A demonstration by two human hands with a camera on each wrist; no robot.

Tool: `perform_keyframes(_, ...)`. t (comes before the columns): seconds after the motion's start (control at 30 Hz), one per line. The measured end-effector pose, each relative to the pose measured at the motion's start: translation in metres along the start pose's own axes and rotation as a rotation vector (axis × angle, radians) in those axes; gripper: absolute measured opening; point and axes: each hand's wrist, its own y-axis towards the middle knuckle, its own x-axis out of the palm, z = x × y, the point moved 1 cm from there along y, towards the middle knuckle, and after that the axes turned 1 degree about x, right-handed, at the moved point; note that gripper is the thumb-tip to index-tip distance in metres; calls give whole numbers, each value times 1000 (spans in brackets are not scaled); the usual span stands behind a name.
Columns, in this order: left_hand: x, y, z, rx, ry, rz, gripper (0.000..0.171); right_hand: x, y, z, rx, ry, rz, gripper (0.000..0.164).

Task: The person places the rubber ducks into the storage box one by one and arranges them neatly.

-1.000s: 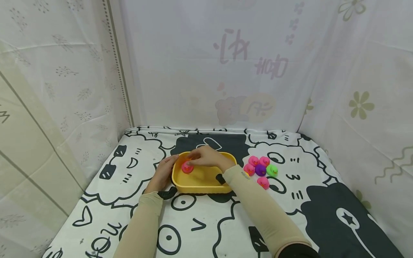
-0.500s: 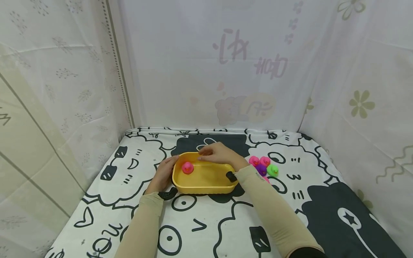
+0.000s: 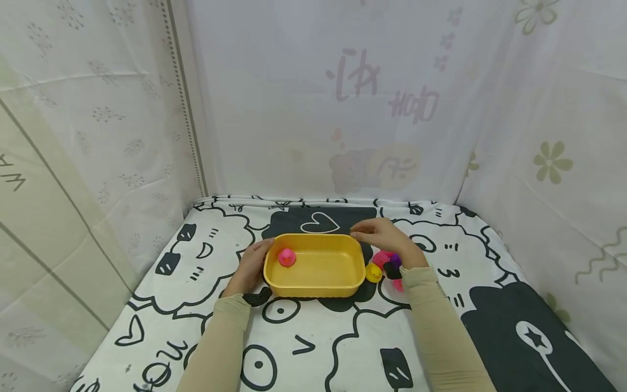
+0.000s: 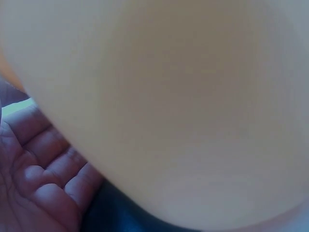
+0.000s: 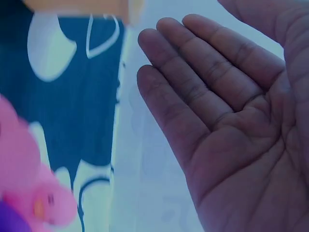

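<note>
A yellow plastic tray (image 3: 323,272) stands on the patterned cloth, and a pink rubber duck (image 3: 287,257) sits inside near its left end. My left hand (image 3: 253,265) rests against the tray's left end, fingertips at the rim; in the left wrist view its fingers (image 4: 53,150) are mostly straight beside the big blurred tray wall. My right hand (image 3: 379,234), holding nothing, is above the cloth past the tray's right back corner. Its fingers (image 5: 207,72) are extended in the right wrist view. Close below it are a yellow duck (image 3: 374,273) and a pink duck (image 3: 381,258).
A purple duck (image 3: 395,261) and another pink duck (image 3: 398,284) show partly behind my right wrist, which hides the rest of the group. White printed curtains (image 3: 313,109) enclose the back and sides of the cloth-covered surface (image 3: 303,337).
My right hand has let go of the pink duck in the tray and moved right, out over the duck group. The left hand keeps its place at the tray.
</note>
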Motion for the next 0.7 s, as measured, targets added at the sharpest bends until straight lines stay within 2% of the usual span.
perform_keyframes(0.2, -1, -1, -1, -3, -3, -7, 56, -18, -24, 26, 86, 5, 96, 44)
perform_keyframes(0.4, -1, -2, 0, 1, 0, 1, 57, -23, -38, 49, 179, 58, 122, 45)
perform_keyframes(0.5, -1, -2, 0, 11, 8, 8, 58, -23, -38, 56, 206, 48, 119, 45)
perform_keyframes(0.7, -1, -1, -1, 7, 10, -4, 59, -20, -35, 70, 218, -82, 54, 43)
